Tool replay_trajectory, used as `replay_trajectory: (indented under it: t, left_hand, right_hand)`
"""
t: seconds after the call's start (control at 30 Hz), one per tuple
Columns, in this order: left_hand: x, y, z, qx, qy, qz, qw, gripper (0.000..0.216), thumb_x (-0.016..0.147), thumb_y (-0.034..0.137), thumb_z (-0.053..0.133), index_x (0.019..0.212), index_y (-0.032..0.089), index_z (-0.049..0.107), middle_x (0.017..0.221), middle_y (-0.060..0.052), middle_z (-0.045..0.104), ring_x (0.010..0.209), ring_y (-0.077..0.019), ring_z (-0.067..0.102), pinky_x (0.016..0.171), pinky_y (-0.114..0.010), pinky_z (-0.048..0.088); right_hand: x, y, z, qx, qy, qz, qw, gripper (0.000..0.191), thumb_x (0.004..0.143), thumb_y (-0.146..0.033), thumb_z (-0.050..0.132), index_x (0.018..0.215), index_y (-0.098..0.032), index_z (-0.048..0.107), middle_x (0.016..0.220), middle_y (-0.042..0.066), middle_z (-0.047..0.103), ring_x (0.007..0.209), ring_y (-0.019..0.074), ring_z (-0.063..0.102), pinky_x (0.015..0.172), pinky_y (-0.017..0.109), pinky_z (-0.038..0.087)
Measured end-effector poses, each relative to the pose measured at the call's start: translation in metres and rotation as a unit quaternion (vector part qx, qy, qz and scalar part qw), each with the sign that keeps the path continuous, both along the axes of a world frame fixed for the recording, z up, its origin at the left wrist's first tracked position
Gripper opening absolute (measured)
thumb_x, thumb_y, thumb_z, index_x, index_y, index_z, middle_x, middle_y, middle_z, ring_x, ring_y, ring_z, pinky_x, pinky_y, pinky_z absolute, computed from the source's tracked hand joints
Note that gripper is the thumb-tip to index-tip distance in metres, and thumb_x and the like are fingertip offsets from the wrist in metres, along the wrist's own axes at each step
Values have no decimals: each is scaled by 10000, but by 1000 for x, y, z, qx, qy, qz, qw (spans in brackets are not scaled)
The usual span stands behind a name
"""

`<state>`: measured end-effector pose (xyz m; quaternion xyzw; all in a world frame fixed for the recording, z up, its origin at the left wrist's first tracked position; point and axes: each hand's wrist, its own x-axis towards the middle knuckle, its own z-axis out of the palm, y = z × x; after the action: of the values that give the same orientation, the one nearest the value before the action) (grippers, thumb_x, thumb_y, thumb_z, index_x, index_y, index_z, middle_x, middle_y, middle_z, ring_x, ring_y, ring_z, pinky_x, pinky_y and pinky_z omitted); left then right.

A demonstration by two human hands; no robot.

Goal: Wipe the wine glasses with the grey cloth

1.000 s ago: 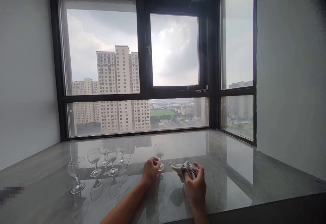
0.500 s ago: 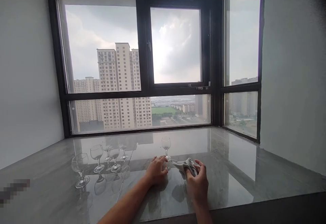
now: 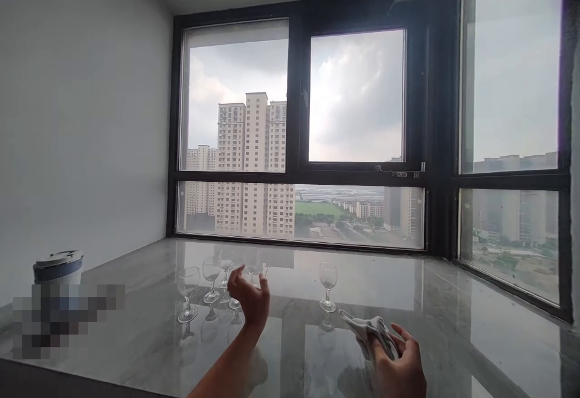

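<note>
My left hand [image 3: 252, 301] is raised in front of a group of clear stemmed glasses, thumb and fingers apart. It partly hides the rear glasses of that group; I see no glass gripped in it. At the group's left stands one wine glass [image 3: 187, 286], with another wine glass [image 3: 211, 274] behind it, both upright. A lone wine glass [image 3: 328, 277] stands upright between my two hands, touched by neither. Lower right, my right hand [image 3: 401, 362] has its fingers closed on a crumpled grey-white cloth [image 3: 369, 328], whose tip points toward the lone glass.
The glasses stand on a glossy grey marbled ledge [image 3: 149, 325] that mirrors them. Dark-framed windows [image 3: 299, 174] rise behind it. A white bucket-like container [image 3: 58, 265] with a dark band is at the far left, beside a pixelated patch. A pale wall [image 3: 90, 114] bounds the left.
My left hand has moved away from the lone glass, leftward to the group. The view has turned left, bringing the container into sight. My right hand still holds the cloth.
</note>
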<state>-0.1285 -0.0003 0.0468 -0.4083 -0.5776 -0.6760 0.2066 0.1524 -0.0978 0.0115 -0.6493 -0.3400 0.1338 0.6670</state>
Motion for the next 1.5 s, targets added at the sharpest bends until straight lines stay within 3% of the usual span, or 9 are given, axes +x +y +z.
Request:
replay_trajectory:
  t: [0.17,0.33,0.43,0.53,0.63,0.73,1.0,1.27,1.5]
  left_hand:
    - [-37,11,-4,-143,-208,17,968,695,728,319,653,1341,164,365,1352,-231,461,1250,-432,447,972,-555,373]
    - [-42,26,-12,-222,-268,-99,932,468,856,306,544,1278,134,440,980,-151,681,913,-323,673,811,-448,482]
    - [-25,24,-19,-189,-170,-230,940,398,945,399,428,1276,181,465,755,-23,651,732,-224,676,686,-319,506]
    - [3,13,-28,-155,50,-332,929,431,953,460,446,1302,218,515,748,3,634,728,-192,657,703,-280,498]
    - [29,-3,-33,-176,253,-381,872,372,926,357,553,1284,263,594,776,-5,680,745,-187,645,789,-301,484]
    - [46,-14,-29,-204,374,-415,804,397,890,229,618,1282,291,618,861,-15,730,798,-196,661,889,-351,454]
    - [52,-21,-22,-237,443,-376,778,444,868,203,668,1305,261,618,910,-45,748,837,-225,678,843,-365,461]
    - [56,-23,-25,-191,474,-404,759,365,885,182,647,1245,238,641,897,-35,737,796,-197,673,825,-346,468]
    - [59,-20,-31,-116,534,-377,748,304,898,227,641,1202,204,642,814,-33,716,745,-203,654,771,-347,461]
  right_hand:
    - [3,5,-4,-17,-3,19,1000,674,575,-622,643,1122,-244,529,1084,141,680,1009,383,637,814,471,467]
    - [-1,1,2,-9,12,16,1000,673,568,-624,620,1116,-246,520,1073,128,683,1031,379,632,828,461,464]
    - [-1,3,0,2,9,12,1000,661,574,-626,608,1105,-240,523,1046,124,689,1000,377,643,793,450,472]
    - [-2,5,-4,32,-4,7,999,650,604,-619,610,1119,-234,521,1032,119,692,992,363,649,769,425,479]
    - [-6,4,-6,61,-25,-10,998,621,658,-587,600,1159,-234,505,1025,101,690,974,339,656,777,405,483]
    - [-10,1,-5,81,-62,-35,994,557,721,-538,570,1181,-232,493,1041,96,682,944,318,663,779,395,493]
    - [-29,0,-3,130,-143,3,981,462,816,-451,531,1207,-206,507,1074,126,669,996,292,655,833,389,508]
    - [-23,-6,9,77,-104,219,967,482,776,-396,565,1217,-220,480,902,39,695,841,218,676,757,291,493]
    - [-16,-4,10,-12,-72,173,982,519,600,-358,563,1104,-236,562,782,5,684,725,227,657,661,294,443]
